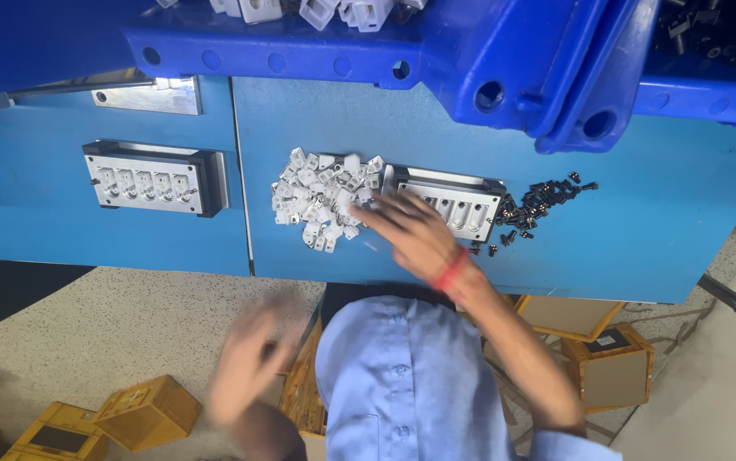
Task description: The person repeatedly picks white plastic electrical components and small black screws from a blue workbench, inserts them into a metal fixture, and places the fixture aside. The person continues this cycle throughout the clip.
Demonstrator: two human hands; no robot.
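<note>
Flanking right hand [415, 235]: white clips [321, 201] | metal jig [453, 203] | black screws [538, 205]

you're working in bright, even light that throws only faint shadows on the blue table [641, 230]. your left hand [244, 363] is smeared by heavy motion blur, your right hand [410, 232] softer at the fingertips. the metal block [150, 181] shows mild glare. edges bend slightly, as through a wide lens.
</note>
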